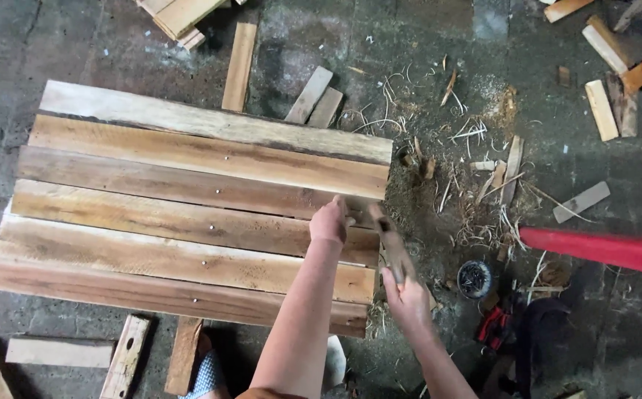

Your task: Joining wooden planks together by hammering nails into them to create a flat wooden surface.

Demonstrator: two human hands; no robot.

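While the left hand (329,220) rests curled on the panel (188,214) near its right edge, fingers pinched at something too small to make out, the right hand (404,290) is closed around the handle of a hammer (389,240). The hammer slants up and left from that fist, its head blurred and just beside the left hand's fingertips, over the panel's right end.

The panel is made of six rough planks laid side by side, pale and reddish brown, with a line of nail heads (216,191) running down its middle. It lies on a dark concrete floor (11,59).

Offcuts (602,109) lie scattered to the upper right, and more short boards (240,65) lie beyond the panel's far edge. Shavings (483,192) litter the floor right of the panel. A small round tin (475,278) of dark nails sits just right of the right hand. A red bar (602,249) reaches in from the right edge. Below the panel's near edge lie several wood strips (125,356).
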